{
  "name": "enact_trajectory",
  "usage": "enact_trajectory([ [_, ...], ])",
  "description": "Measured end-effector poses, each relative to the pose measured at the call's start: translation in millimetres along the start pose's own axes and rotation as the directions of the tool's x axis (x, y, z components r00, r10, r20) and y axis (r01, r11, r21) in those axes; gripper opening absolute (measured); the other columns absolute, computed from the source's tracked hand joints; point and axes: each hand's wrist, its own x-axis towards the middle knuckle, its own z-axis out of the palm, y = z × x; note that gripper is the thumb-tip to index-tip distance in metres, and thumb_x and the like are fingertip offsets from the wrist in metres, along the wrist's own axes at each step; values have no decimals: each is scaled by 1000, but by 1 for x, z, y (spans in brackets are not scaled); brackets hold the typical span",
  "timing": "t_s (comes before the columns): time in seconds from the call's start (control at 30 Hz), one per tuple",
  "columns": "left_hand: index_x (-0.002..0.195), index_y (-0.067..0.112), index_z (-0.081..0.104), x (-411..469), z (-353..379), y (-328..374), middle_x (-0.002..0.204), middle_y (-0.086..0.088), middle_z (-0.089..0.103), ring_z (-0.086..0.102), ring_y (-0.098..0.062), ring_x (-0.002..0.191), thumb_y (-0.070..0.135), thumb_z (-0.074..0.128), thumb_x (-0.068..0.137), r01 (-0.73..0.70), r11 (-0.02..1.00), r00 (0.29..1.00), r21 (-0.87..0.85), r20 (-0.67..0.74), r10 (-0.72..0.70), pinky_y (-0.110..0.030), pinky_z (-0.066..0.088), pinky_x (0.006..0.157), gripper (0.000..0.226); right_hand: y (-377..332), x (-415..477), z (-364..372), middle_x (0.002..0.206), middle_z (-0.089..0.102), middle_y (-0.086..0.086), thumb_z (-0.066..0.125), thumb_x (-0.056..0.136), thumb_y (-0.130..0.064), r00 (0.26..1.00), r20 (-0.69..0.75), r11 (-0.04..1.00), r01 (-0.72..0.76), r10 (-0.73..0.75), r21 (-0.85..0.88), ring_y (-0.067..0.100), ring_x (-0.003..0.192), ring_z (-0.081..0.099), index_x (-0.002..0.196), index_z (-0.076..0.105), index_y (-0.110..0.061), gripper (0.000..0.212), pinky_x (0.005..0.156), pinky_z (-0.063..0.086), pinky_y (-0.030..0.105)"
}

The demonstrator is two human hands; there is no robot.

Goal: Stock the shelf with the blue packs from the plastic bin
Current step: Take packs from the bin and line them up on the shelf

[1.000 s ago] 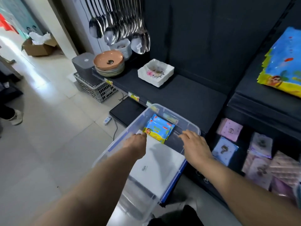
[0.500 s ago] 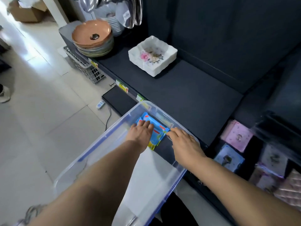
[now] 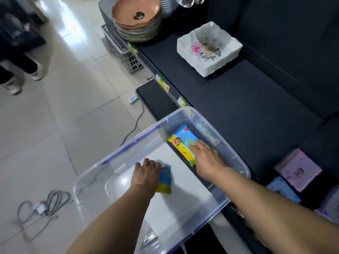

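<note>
1. The dark shelf (image 3: 238, 107) runs from 12 o'clock down to 3 o'clock; a stack of brown bowls (image 3: 136, 17) sits at its 11 o'clock end and a white square dish (image 3: 209, 48) with a flower print stands near 1 o'clock.
2. The stretch of shelf between the dish and the bin is bare.
3. A grey cable (image 3: 42, 204) lies coiled on the tiled floor at 8 o'clock, and pink and blue packets (image 3: 298, 169) fill the lower rack at 4 o'clock.
4. The clear plastic bin (image 3: 126, 145) with blue edging sits at centre, its far corner against the shelf edge.
5. One blue pack (image 3: 183, 143), blue and yellow with a cartoon face, lies in the bin's far corner at 1 o'clock; the right hand (image 3: 207, 158) rests flat on it, grip spread.
6. The left hand (image 3: 146, 173) curls over a second blue pack (image 3: 165, 180) on the bin floor, grip pinching its edge.
</note>
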Motion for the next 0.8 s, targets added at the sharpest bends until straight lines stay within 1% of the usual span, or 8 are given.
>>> enact_trajectory([
  [0.1, 133, 16, 35, -9, 17, -10, 129, -3, 47, 42, -24, 119, 23, 53, 90, 150, 982, 988, -111, 46, -146, -33, 39, 88, 47, -3, 8, 19, 159, 2, 2, 40, 91, -6, 993, 117, 998, 2, 5, -57, 21, 146, 4, 150, 17, -19, 65, 117, 9, 35],
  [0.2, 133, 16, 36, -13, 27, -15, 125, -3, 47, 44, -23, 117, 29, 47, 93, 216, 958, 976, -190, 52, -210, -32, 41, 83, 43, -7, 4, 44, 159, -8, -1, 42, 92, -9, 983, 181, 994, -22, 40, -104, 21, 146, -6, 151, 9, -21, 69, 119, 8, 39],
  [0.3, 131, 16, 37, -16, 31, -16, 124, -2, 47, 45, -23, 116, 31, 48, 93, 243, 941, 970, -236, 54, -237, -33, 42, 82, 43, -12, 0, 53, 157, 14, -1, 48, 90, -11, 992, 128, 997, -2, 12, -83, 21, 145, 10, 146, 27, -22, 60, 117, 13, 37],
  [0.4, 128, 16, 38, -21, 33, -17, 124, -3, 47, 45, -23, 114, 28, 52, 91, 274, 922, 961, -274, 55, -269, -33, 42, 81, 42, -16, 4, 46, 136, 42, 1, 55, 86, -13, 997, -79, 997, -10, 3, -82, 23, 129, 36, 132, 42, -21, 48, 104, 28, 32],
  [0.47, 128, 15, 37, -26, 35, -18, 124, -3, 46, 46, -23, 113, 25, 54, 89, 284, 916, 959, -283, 63, -277, -33, 42, 82, 43, -17, 14, 41, 131, 40, 6, 60, 86, -18, 985, -143, 994, -105, 99, -37, 26, 123, 39, 133, 36, -17, 52, 99, 33, 33],
  [0.63, 126, 13, 37, -29, 37, -17, 123, -6, 46, 46, -25, 113, 17, 49, 89, 309, 903, 951, -299, 63, -304, -33, 44, 83, 40, -18, 29, 44, 140, 35, 10, 69, 83, -31, 950, -69, 952, -303, 305, 39, 28, 129, 35, 142, 20, -12, 79, 98, 35, 39],
  [0.7, 126, 12, 39, -29, 38, -18, 123, -7, 45, 45, -26, 113, 17, 50, 88, 340, 890, 940, -304, 71, -335, -33, 44, 83, 40, -17, 29, 44, 136, 39, 9, 75, 77, -39, 933, -83, 937, -348, 350, 29, 27, 126, 37, 137, 28, -12, 81, 96, 36, 39],
  [0.8, 123, 13, 43, -32, 36, -20, 121, -7, 45, 44, -25, 112, 23, 59, 84, 380, 873, 925, -305, 105, -366, -32, 43, 81, 44, -18, 26, 40, 131, 44, 9, 73, 78, -41, 927, -67, 929, -366, 369, 46, 26, 124, 40, 126, 41, -13, 64, 95, 36, 40],
])
